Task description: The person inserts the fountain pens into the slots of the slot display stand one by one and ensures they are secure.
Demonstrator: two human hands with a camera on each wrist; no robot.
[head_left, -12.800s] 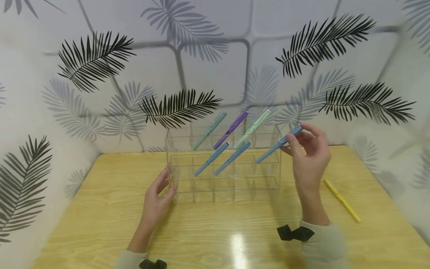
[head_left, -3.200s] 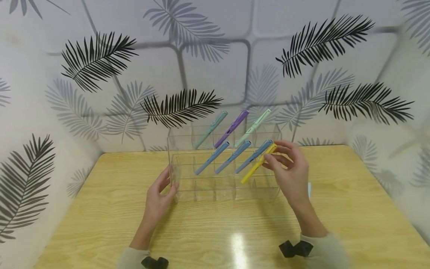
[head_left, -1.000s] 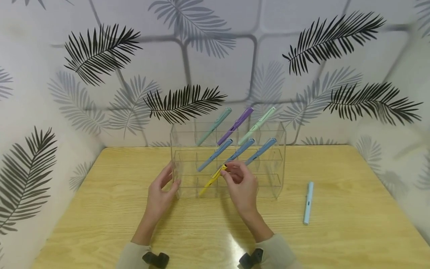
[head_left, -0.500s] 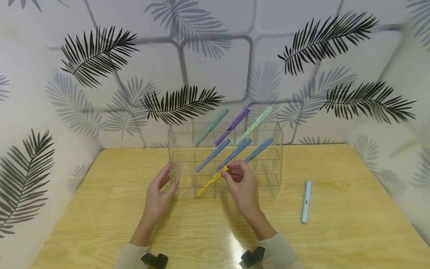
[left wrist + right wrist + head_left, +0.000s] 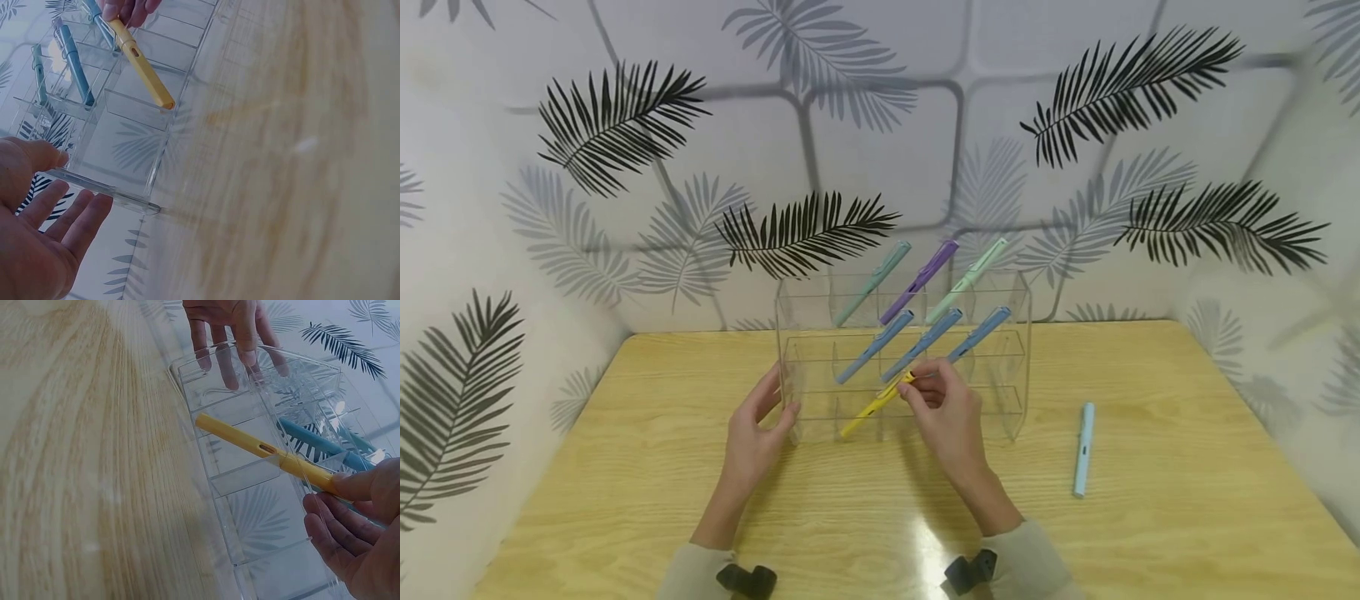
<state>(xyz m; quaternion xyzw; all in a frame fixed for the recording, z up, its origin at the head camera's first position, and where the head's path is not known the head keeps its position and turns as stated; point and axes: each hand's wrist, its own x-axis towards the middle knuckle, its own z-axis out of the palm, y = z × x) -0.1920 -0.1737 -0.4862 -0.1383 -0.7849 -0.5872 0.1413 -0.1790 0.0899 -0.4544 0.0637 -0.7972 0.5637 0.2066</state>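
A clear, tiered pen rack (image 5: 1013,402) stands on the table. My left hand (image 5: 756,429) grips its left side wall, thumb inside and fingers outside, as the left wrist view (image 5: 47,228) shows. My right hand (image 5: 951,412) pinches a yellow pen (image 5: 874,408) near its cap end. This pen slants across the lowest front tier, its lower end at the second divider from the left in the right wrist view (image 5: 234,434). Behind it, three blue pens (image 5: 922,346) lean in the middle tier. The top tier bears a teal pen (image 5: 872,283), a purple pen (image 5: 919,283) and a mint pen (image 5: 967,282).
A light blue pen (image 5: 1083,450) lies on the wooden table (image 5: 1150,533) to the right of the rack. Close behind the rack rises a leaf-patterned backdrop (image 5: 880,150). Both wrists wear black devices (image 5: 747,581).
A third blue pen went into the middle tier. The yellow pen came off the table and moved left to the lowest tier. Lately its cap end has sunk slightly with my right hand; my left stayed.
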